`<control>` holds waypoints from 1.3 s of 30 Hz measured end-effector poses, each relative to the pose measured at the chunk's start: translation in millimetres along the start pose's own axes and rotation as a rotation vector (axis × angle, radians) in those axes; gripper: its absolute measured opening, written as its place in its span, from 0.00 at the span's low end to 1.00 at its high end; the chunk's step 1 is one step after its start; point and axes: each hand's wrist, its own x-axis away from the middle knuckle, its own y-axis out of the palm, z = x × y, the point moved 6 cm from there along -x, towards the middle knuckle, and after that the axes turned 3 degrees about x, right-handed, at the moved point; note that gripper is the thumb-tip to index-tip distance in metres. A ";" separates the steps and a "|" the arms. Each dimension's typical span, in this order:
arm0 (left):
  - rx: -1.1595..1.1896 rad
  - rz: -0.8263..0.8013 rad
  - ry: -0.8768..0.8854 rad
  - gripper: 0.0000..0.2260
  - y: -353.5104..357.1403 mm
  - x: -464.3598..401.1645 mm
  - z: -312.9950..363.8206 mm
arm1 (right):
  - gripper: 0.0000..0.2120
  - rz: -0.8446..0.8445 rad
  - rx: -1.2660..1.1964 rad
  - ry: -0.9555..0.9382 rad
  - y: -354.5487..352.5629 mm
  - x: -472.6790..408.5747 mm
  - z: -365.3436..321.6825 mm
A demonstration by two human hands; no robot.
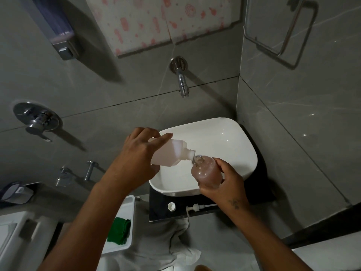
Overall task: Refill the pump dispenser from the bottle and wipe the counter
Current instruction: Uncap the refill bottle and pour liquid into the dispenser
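My left hand (137, 153) grips a pale plastic refill bottle (172, 153), tipped sideways with its threaded neck against the dispenser's open mouth. My right hand (224, 184) holds the clear dispenser bottle (206, 171), tilted over the white basin (224, 141); pinkish liquid fills it. The pump head (197, 207) with its tube lies on the dark counter (162, 212) in front of the basin, beside a small white cap (171, 206). A green cloth (119, 232) lies in a white tray (128, 204) lower left.
A chrome spout (182, 83) juts from the wall above the basin. A mixer handle (38, 120) sits on the left wall, with a wall soap dispenser (62, 42) higher up. A towel ring (281, 30) hangs at upper right. Grey cloth (166, 243) hangs below the counter.
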 end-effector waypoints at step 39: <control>0.976 -0.165 -0.880 0.32 241.7 159.5 -150.3 | 0.37 -0.054 -0.131 0.141 -23.4 15.7 63.5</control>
